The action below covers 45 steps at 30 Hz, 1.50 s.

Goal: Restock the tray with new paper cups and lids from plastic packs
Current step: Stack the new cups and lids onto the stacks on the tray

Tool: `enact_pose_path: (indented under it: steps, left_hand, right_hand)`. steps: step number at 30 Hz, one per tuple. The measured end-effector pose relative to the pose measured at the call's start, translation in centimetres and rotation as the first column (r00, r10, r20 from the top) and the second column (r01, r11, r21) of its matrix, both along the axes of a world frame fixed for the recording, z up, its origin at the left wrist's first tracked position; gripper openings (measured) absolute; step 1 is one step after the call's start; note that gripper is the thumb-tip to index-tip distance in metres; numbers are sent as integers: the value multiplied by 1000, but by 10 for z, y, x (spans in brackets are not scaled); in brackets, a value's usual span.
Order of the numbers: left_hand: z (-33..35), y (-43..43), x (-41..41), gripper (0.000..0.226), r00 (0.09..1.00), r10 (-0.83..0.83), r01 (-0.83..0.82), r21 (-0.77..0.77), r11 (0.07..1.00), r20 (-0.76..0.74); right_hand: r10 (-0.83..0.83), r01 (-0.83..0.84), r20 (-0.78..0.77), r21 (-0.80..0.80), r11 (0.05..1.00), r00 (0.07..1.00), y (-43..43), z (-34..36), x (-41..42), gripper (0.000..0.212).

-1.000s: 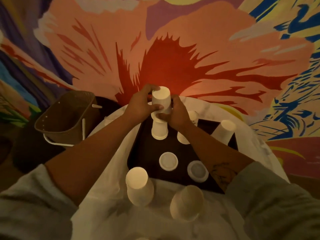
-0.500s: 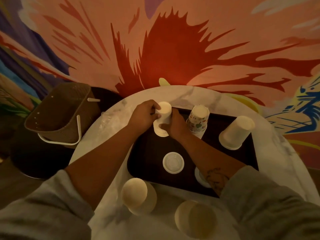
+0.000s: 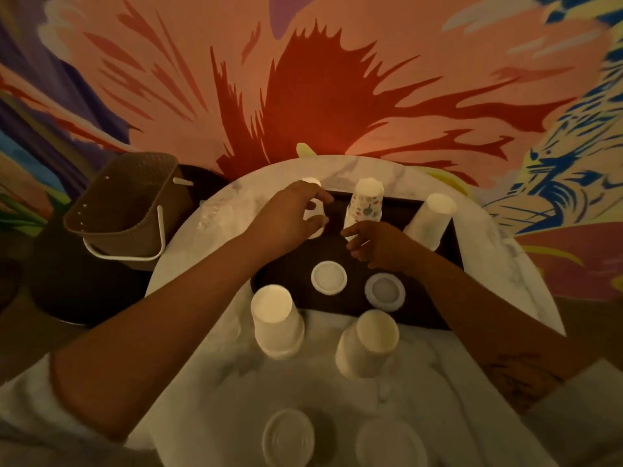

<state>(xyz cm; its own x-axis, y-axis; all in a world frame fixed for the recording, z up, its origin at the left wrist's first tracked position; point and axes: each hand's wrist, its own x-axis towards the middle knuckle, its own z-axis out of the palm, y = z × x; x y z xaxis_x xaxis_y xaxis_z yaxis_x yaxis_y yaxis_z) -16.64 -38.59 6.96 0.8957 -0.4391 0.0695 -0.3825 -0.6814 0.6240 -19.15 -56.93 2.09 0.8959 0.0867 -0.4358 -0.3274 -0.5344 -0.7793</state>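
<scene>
Painted pink-and-red mural behind a round marble worktop [image 3: 505, 264] carrying a dark tray [image 3: 286, 278]. Left hand [image 3: 286, 220] arches spread fingers over an upturned white cup stack [image 3: 315, 212] at the tray's far left corner; whether they touch it cannot be told. Right hand [image 3: 381, 246] hovers mid-tray, fingers loosely curled, holding nothing, beside a patterned cup stack [image 3: 365, 207]. Two lids [image 3: 328, 277] lie along the tray's near edge.

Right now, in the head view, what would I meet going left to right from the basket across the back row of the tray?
In order: brown basket → small white cup stack → patterned cup stack → large white upturned cup.
</scene>
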Motion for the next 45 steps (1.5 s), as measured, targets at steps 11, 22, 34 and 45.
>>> enact_pose_path:
  steps: [11, 22, 34, 45]
  left_hand:
    - [-45, -5, -115, 79, 920, -243, 206, -148, 967, -306]
    - [-58, -9, -133, 66, 928, -225, 209, -84, 974, -295]
    - [-22, -18, -110, 65, 957, -232, 215, -116, 970, -172]
    - [40, -20, -37, 65, 987, -160, 159, -171, 972, 11]
  right_hand:
    - [167, -170, -28, -154, 973, 986, -9, -29, -124, 98]
    - [-122, 130, 204, -26, 991, 971, 24, -44, -163, 76]
    - [-135, 119, 293, 70, 990, 947, 10, -3, -144, 76]
    - [-43, 14, 373, 80, 997, 927, -3, 66, -58, 67]
